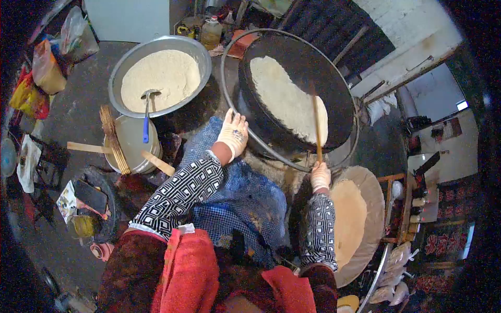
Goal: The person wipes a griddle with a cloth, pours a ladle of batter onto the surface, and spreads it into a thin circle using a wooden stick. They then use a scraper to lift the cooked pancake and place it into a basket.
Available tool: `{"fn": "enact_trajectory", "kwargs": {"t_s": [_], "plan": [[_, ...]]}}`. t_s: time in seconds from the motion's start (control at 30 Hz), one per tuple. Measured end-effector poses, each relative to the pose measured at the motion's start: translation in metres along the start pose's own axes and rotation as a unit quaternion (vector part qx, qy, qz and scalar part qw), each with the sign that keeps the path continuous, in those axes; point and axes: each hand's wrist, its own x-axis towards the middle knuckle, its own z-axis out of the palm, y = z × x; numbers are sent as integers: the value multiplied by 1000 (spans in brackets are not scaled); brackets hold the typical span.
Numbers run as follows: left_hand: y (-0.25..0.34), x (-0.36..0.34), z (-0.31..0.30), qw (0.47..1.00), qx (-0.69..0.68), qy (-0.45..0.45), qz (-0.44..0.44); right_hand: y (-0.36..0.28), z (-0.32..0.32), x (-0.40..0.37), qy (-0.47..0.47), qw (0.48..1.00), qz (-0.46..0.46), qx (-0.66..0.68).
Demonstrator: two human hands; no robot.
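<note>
My right hand (320, 176), in a pale glove, is closed round the near end of a thin wooden stick (317, 122). The stick reaches over the round black griddle (334, 83) and crosses the right part of a pale batter sheet (282, 91); its far end is blurred. The sheet covers part of the griddle in an uneven crescent. My left hand (233, 135), also gloved, lies at the metal ring (223, 73) around the griddle, fingers stretched out against it. Right of my right hand, a round tan flatbread (348, 219) lies on a wide round tray (373, 208).
A metal basin (116, 78) of pale batter, with a blue-handled ladle (146, 125), stands left of the griddle. Below it, a bucket (136, 130) carries a straw brush (112, 133) and wooden strips. Blue checked cloth (235, 193) lies before me.
</note>
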Motion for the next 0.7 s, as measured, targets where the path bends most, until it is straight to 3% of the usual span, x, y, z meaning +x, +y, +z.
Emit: {"fn": "enact_trajectory", "kwargs": {"t_s": [0.03,0.1,0.17,0.23,0.3,0.37,0.47,0.5,0.57,0.63,0.7], "plan": [[-4,3,-1,1000,0,2,0,0,-8,7,1,999,36,10],[-9,3,-2,1000,1,0,-11,2,-1,11,46,999,6,-4],[-18,6,-1,1000,1,18,-14,-15,-14,7,43,996,-72,41],[-24,7,-2,999,-26,8,-27,-24,-1,-13,55,990,-132,-8],[-29,11,-2,999,7,13,-48,-12,11,-16,18,997,-76,22],[-37,20,-7,997,11,-38,-69,-2,-2,1,27,999,-6,20],[-29,10,-33,998,16,-18,-64,-12,-9,5,61,997,-48,-18],[-14,8,-30,998,-7,40,-44,-18,-15,6,63,996,-59,-28],[19,-6,-30,994,-86,26,56,-12,-13,6,2,998,-48,-45],[39,-21,-24,995,-60,-9,81,-8,-8,15,10,999,0,-30],[42,-21,-7,997,-24,24,67,-13,-5,16,37,999,-30,-22]]}}
